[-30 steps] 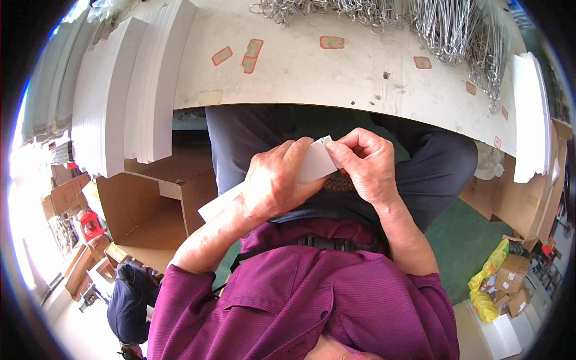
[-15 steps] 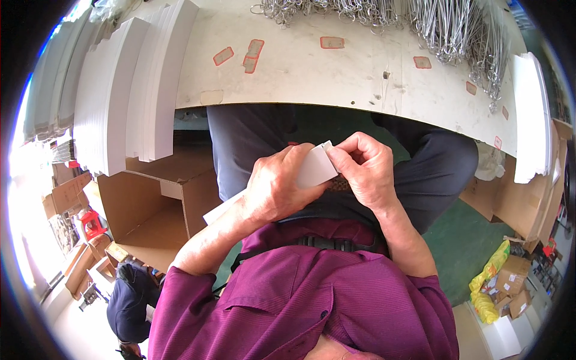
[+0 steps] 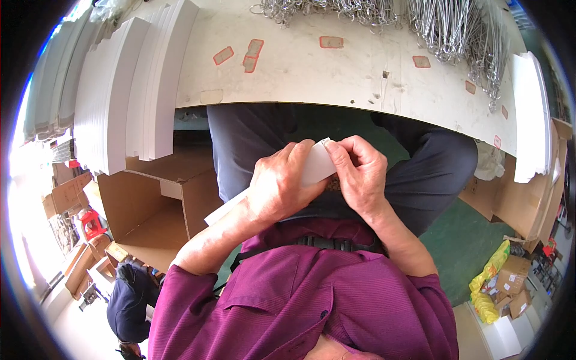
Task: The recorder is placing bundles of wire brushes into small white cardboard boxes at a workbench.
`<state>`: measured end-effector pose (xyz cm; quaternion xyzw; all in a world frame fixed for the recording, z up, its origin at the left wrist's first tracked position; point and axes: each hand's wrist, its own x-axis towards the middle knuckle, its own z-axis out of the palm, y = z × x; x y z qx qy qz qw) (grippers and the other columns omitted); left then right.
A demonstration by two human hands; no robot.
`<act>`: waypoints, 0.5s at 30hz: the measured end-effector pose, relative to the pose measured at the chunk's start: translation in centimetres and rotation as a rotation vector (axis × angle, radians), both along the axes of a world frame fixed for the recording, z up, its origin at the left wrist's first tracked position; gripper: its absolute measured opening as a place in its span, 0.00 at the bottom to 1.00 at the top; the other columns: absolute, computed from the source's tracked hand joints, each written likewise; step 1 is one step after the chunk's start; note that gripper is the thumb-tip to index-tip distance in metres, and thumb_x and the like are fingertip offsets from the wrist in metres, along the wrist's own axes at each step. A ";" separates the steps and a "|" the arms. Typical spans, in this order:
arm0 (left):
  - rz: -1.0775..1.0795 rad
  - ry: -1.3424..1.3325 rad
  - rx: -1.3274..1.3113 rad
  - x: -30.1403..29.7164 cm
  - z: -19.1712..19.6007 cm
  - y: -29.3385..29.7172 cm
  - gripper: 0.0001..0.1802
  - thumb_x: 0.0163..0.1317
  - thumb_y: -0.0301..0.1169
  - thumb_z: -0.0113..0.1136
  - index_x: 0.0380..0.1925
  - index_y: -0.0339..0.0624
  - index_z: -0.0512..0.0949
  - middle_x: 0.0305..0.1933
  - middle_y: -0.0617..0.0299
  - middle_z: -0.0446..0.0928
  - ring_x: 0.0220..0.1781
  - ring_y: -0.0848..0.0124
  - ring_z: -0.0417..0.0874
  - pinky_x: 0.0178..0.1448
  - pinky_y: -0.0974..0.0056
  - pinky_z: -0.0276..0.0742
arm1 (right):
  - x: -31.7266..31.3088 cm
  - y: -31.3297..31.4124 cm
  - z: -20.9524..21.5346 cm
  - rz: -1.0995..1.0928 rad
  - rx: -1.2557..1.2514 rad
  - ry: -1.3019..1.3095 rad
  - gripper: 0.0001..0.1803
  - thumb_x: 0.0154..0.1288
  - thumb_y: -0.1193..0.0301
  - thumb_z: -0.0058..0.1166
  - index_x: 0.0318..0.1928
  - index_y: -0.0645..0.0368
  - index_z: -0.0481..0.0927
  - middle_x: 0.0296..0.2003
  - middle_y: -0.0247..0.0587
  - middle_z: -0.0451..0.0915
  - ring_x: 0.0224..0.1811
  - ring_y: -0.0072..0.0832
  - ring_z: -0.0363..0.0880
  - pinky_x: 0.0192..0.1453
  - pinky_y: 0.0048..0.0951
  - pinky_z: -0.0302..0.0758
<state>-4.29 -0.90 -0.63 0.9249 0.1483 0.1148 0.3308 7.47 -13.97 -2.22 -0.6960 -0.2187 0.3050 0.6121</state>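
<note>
Above my lap, a long narrow white carton (image 3: 317,165) lies slantwise between my hands, its lower end reaching past my left wrist. My left hand (image 3: 277,186) is wrapped around its middle. At the carton's upper end, my right hand (image 3: 361,173) pinches the end flap between thumb and bent fingers. Whether anything is inside the carton cannot be seen.
Stacks of long white cartons (image 3: 111,90) stand on the left of the white table (image 3: 282,72). Bunches of metal wire hooks (image 3: 459,36) lie along its far side. An open cardboard box (image 3: 153,210) sits below left; another person (image 3: 129,303) is behind it.
My right hand has shifted slightly left and closer to the carton's end. The end flap looks pressed further in, and the carton has turned a little.
</note>
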 end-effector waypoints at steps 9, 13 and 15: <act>0.031 0.046 -0.046 0.3 0.4 0.6 0.29 0.51 0.35 0.77 0.51 0.35 0.76 0.37 0.49 0.83 0.36 0.49 0.89 0.36 0.49 0.87 | -0.8 -0.7 0.0 0.139 0.061 -0.148 0.27 0.70 0.66 0.66 0.64 0.69 0.77 0.48 0.56 0.86 0.48 0.41 0.88 0.54 0.36 0.81; 0.029 0.075 -0.048 0.2 0.5 0.8 0.29 0.50 0.33 0.75 0.51 0.35 0.76 0.37 0.49 0.83 0.37 0.49 0.89 0.36 0.49 0.87 | -1.4 -0.3 0.7 0.159 0.104 0.022 0.35 0.68 0.70 0.67 0.72 0.68 0.69 0.53 0.59 0.84 0.55 0.42 0.86 0.60 0.37 0.80; 0.047 0.044 -0.031 0.3 0.3 0.6 0.29 0.49 0.30 0.74 0.52 0.34 0.76 0.37 0.48 0.83 0.37 0.49 0.89 0.37 0.49 0.87 | -1.4 -0.3 0.7 0.172 0.081 0.007 0.35 0.68 0.72 0.66 0.72 0.68 0.69 0.55 0.60 0.84 0.57 0.44 0.86 0.61 0.38 0.80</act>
